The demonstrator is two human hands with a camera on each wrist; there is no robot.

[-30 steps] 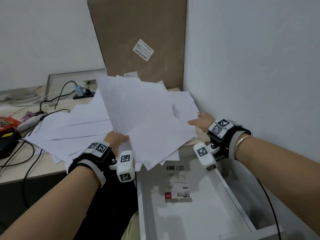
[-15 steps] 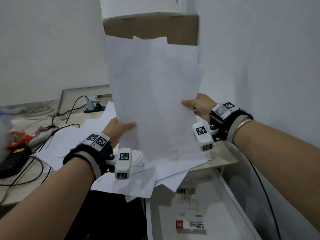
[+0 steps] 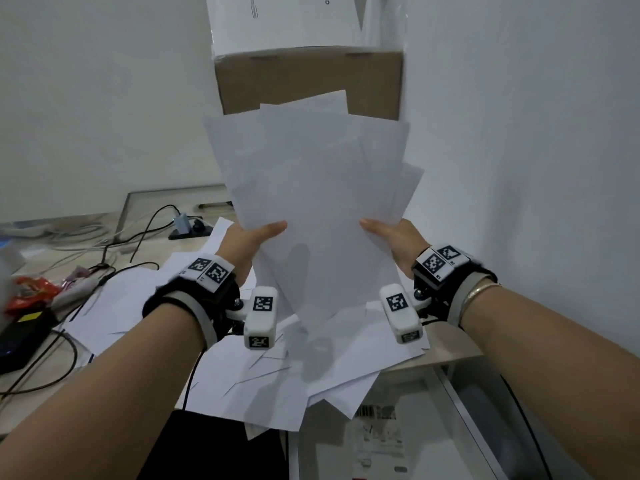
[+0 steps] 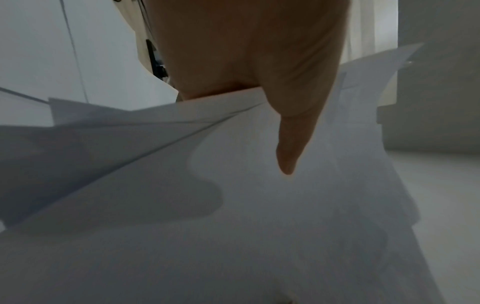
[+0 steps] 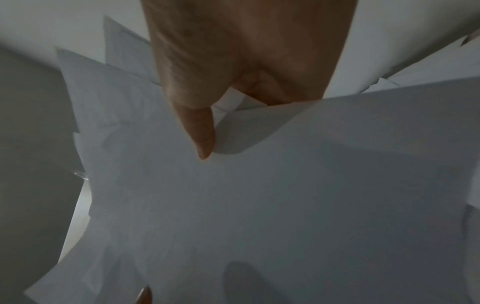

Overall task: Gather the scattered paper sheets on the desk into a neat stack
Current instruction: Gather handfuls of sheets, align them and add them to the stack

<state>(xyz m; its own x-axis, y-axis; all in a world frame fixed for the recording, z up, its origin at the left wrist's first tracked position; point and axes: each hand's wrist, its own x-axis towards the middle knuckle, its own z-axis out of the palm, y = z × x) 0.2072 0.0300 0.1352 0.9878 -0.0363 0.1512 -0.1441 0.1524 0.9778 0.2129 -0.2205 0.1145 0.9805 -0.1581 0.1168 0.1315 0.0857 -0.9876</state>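
Observation:
I hold a fanned bundle of white paper sheets (image 3: 311, 188) upright above the desk, their edges uneven. My left hand (image 3: 252, 237) pinches the bundle's left edge, thumb in front, fingers behind. My right hand (image 3: 388, 233) pinches the right edge the same way. In the left wrist view the left thumb (image 4: 291, 148) lies on the paper sheets (image 4: 233, 226). In the right wrist view the right thumb (image 5: 200, 133) presses on the sheets (image 5: 259, 205). More loose sheets (image 3: 277, 386) lie scattered on the desk (image 3: 446, 358) below, some overhanging its front edge.
A brown cardboard box (image 3: 308, 81) with a white box (image 3: 284, 22) on top stands in the back corner. Cables (image 3: 145, 230), a power strip (image 3: 188, 226), a red wrapper (image 3: 31, 292) and a black device (image 3: 20, 334) lie at left. A white open drawer (image 3: 381, 445) is below.
Both hands have lifted the bundle off the desk and tipped it upright. The hands have come closer together at its lower edges.

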